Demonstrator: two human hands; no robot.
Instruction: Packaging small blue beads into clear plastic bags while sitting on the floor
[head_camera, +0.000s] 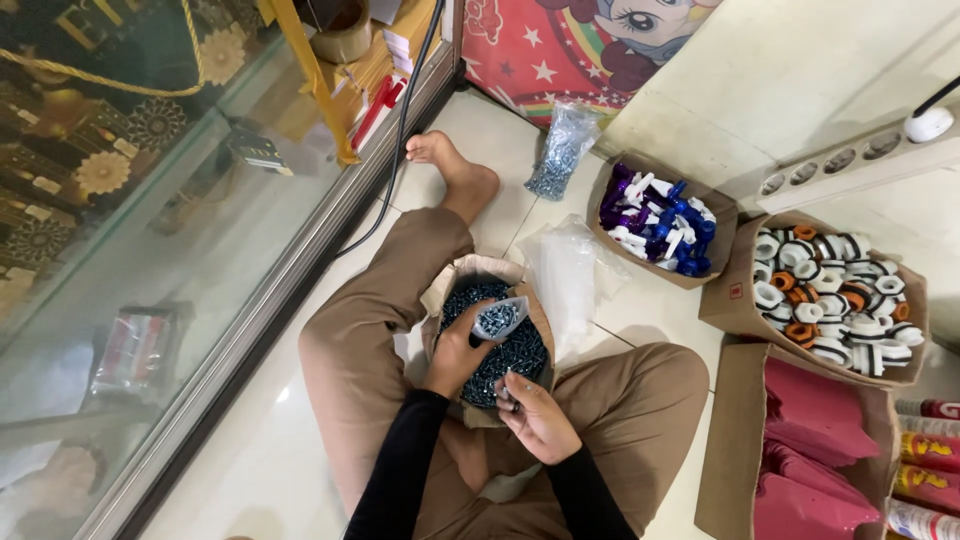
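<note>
Tiled floor (300, 440) lies under a sack (500, 345) of screws at 6 o'clock. Left hand (458, 350) grips a small bag (498, 317); right hand (537, 415) pinches screws (505, 393). Tip the bag and screws could spill.

My left hand (455, 350) covers part of the small clear bag (497, 318), so I can't count the screws in it. Whatever my right hand (538, 415) pinches is too small to make out. The pink packets (815, 440) and the tubes (928, 470) run off the right edge. My forearms leave the bottom edge.
</note>
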